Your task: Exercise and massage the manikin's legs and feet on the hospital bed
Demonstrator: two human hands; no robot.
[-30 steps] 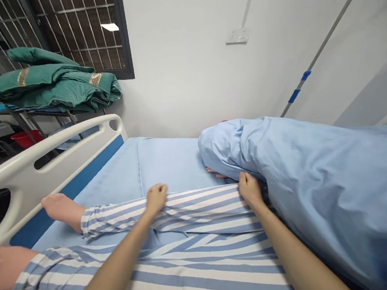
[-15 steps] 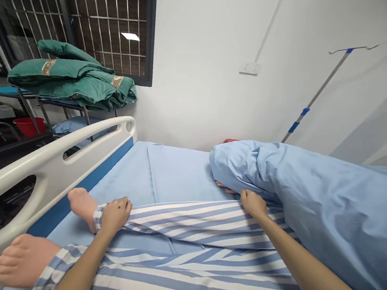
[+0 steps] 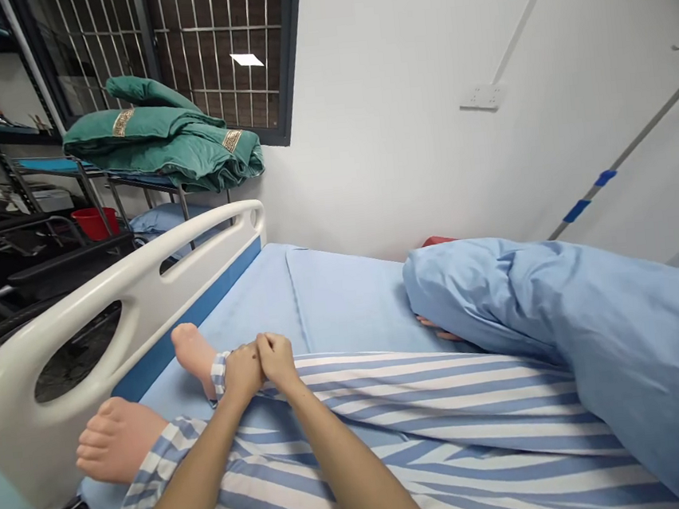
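In the head view, the left hand and the right hand are meeting at 12 o'clock, both grips clamping on the gathered upper edge of one pair of blue-and-white striped trousers lying along the bed. Two bare feet are poking from the cuffs toward 9 o'clock, just beside one white bed rail. One blue quilt is bulking at 3 o'clock, while one stack of green blankets is sitting beyond the rail at 11 o'clock.
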